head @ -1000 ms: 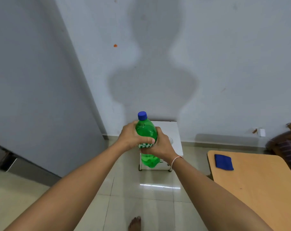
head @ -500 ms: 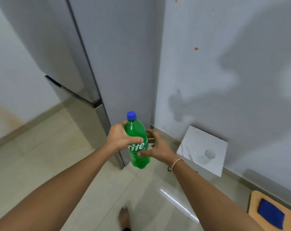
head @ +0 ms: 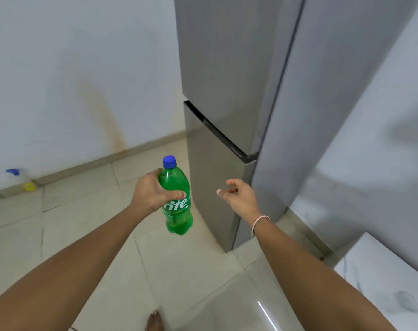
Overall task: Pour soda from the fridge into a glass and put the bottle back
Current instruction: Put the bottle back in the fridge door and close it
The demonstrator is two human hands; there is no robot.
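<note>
My left hand point(head: 153, 193) grips a green soda bottle point(head: 177, 206) with a blue cap, held upright in mid air in front of the fridge. My right hand point(head: 239, 195) is off the bottle, fingers loosely apart, hovering close to the lower door of the tall grey fridge point(head: 229, 91), whose two doors are closed. A clear glass point(head: 406, 301) stands on a small white table point(head: 380, 268) at the lower right, part hidden by my right arm.
Pale floor tiles spread below. A white wall with a brown stain stands to the left, with a blue-topped spray bottle point(head: 18, 179) at its foot. My bare foot point(head: 155, 321) shows at the bottom edge.
The view has swung left from the white table to the fridge. My right hand has let go of the bottle and moved toward the fridge door; my left hand still holds it.
</note>
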